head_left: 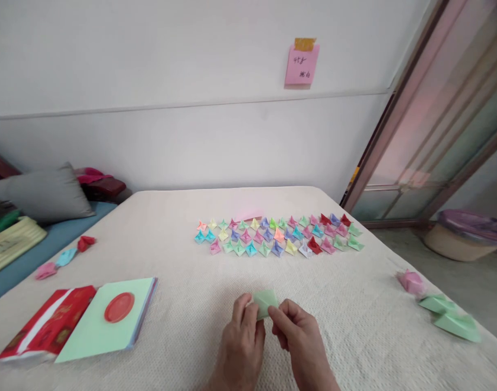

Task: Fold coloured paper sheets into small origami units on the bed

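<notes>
A small folded square of pale green paper (pixel 265 302) is held just above the near middle of the table. My left hand (pixel 243 339) grips its left side, fingers curled behind and over the edge. My right hand (pixel 295 334) pinches the lower right corner between thumb and forefinger. Beyond both hands stand rows of small folded paper boats (pixel 278 248) in many colours. Parts of the green paper are covered by my fingers.
At left lie a stack of green paper (pixel 97 339) topped by a red round lid (pixel 119 307), and a red packet (pixel 49 323). Larger green paper boats (pixel 457 325) and a pink one (pixel 411 282) sit near the right edge. A pink note (pixel 302 66) hangs on the wall.
</notes>
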The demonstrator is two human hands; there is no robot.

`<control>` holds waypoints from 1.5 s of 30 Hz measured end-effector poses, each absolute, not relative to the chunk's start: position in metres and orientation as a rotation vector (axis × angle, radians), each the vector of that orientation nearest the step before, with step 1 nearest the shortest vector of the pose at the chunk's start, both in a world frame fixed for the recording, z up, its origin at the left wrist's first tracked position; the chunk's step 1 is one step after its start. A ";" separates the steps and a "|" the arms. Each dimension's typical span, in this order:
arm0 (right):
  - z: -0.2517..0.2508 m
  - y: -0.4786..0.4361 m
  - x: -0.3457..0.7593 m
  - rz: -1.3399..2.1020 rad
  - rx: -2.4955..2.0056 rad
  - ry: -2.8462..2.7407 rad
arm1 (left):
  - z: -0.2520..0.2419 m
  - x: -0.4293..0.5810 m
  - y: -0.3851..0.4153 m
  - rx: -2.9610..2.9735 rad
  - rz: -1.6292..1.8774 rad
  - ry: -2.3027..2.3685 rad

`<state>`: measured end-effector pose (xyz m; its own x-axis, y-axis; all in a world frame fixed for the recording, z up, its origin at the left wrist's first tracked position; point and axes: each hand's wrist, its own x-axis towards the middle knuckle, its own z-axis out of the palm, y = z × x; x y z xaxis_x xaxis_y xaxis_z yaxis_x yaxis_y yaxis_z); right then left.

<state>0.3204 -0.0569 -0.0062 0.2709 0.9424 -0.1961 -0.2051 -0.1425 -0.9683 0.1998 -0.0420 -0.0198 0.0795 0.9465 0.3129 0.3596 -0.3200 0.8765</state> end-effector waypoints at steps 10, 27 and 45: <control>0.002 -0.053 0.327 1.158 -1.285 -0.786 | -0.007 0.194 -0.030 0.929 1.017 1.073; 0.001 -0.054 0.324 1.299 -1.205 -0.858 | -0.004 0.194 -0.032 0.906 1.003 0.915; -0.003 -0.059 0.331 1.107 -1.138 -1.018 | 0.003 0.189 -0.037 0.995 1.082 0.792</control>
